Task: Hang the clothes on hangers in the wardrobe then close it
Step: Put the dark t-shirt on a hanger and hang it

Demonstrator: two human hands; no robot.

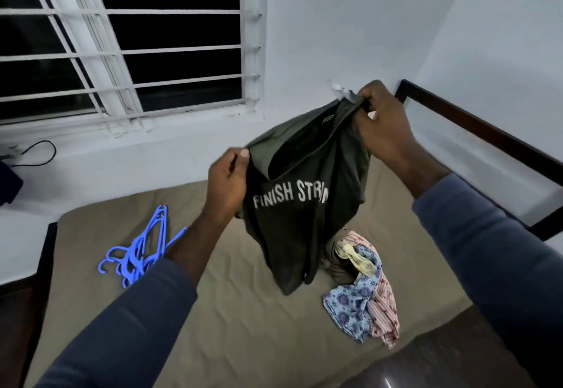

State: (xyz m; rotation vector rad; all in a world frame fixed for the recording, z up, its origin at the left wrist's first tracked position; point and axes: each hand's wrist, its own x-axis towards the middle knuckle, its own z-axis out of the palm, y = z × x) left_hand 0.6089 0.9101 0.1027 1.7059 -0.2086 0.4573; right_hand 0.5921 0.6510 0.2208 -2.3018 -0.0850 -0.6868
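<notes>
Left grip [227,185], right grip [385,128]: "FINISH" shirt [292,220]

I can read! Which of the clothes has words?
The dark T-shirt that the left hand and right hand hold up, with white letters. The heap on the bed shows no writing.

White walls [365,37], barred window [137,52] dark outside, tan mattress [243,326], dark bed frame [487,130]
</notes>
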